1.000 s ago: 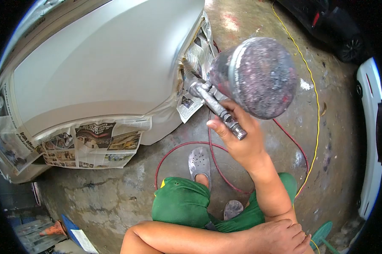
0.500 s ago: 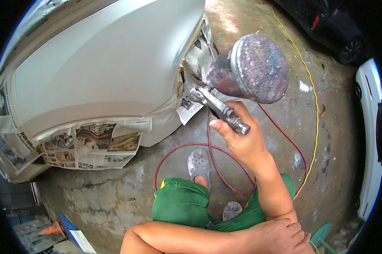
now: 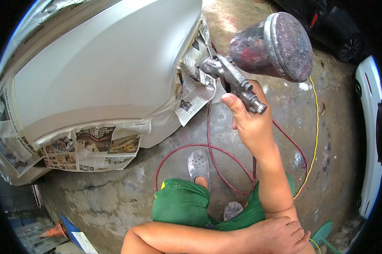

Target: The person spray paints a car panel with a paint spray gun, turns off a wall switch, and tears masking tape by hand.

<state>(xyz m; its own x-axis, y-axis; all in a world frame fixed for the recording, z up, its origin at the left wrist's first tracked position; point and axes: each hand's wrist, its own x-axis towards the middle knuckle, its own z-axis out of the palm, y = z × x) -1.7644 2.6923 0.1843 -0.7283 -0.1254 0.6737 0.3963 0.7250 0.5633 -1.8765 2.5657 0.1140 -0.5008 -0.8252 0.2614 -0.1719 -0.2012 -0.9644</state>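
My right hand (image 3: 255,120) grips a metal spray gun (image 3: 233,78) with a paint-crusted cup (image 3: 258,48) on it. The thumb lies along the back of the gun; the trigger is mostly hidden. To the gun's left is a whitish car fender panel (image 3: 102,72), its edges masked with newspaper (image 3: 98,144). The gun's nozzle end points left, towards the panel's right edge, without visible contact. Crossed over my lap, my left hand (image 3: 275,235) is closed around my right arm near the elbow, fingers curled.
A red hose (image 3: 182,146) loops on the stained concrete floor around my feet. A yellow cord (image 3: 317,122) runs along the right. Further right lies a white bumper-like part (image 3: 371,135); a dark car (image 3: 339,29) stands behind. An orange cone (image 3: 55,231) lies lower left.
My right hand has moved up and to the right with the spray gun, away from the fender panel's edge. My left hand stays on my right arm.
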